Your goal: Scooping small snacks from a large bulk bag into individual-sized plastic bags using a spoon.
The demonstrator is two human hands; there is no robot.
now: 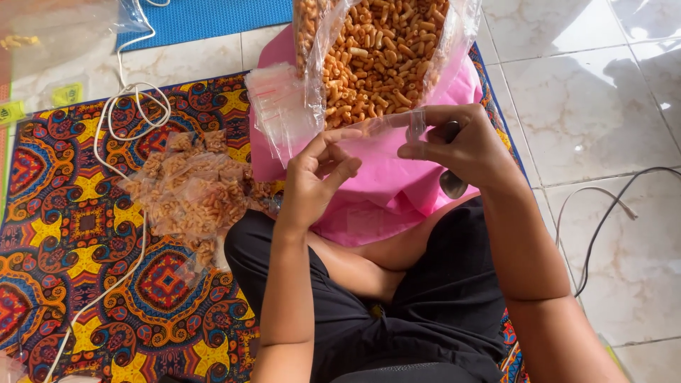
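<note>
Bright, even daylight; glossy white floor tiles at upper right show pale glare patches and soft grey shadows. Centre is sharp, and the clear plastic in the upper left corner is washed out and blurry. Slight wide-angle bending at the frame edges.

Orange snacks are filling a clear bag above the pink cloth. Left of the cloth, a mat is showing swirling red, yellow and blue patterns, crossed by a white cord; black shorts are lying below it.
</note>
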